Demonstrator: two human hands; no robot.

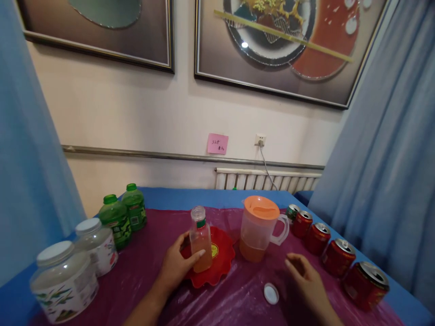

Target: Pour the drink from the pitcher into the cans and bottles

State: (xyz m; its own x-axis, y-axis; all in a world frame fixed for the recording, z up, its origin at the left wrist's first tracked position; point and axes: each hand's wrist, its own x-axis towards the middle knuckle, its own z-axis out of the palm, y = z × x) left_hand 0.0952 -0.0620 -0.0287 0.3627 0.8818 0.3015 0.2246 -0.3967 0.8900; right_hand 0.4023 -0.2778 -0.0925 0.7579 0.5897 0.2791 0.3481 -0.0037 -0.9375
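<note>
My left hand (178, 261) is wrapped round a clear glass bottle (201, 240) part-filled with orange liquid. The bottle's mouth is uncovered, and it stands upright over a red scalloped plate (224, 260). To the right of the plate is a clear plastic pitcher (253, 233) with an orange lid and some orange liquid at its bottom. My right hand (306, 274) is in front of the pitcher's handle, loosely bent, with nothing visible in it. A small white bottle cap (271, 293) lies on the table to that hand's left.
A purple plastic sheet (159, 226) covers the blue table. Along the left edge stand white-lidded jars (66, 283) and green bottles (115, 219). Several drink cans (339, 257) line the right edge. Blue curtains (384, 149) hang on both sides, with a radiator (244, 179) behind.
</note>
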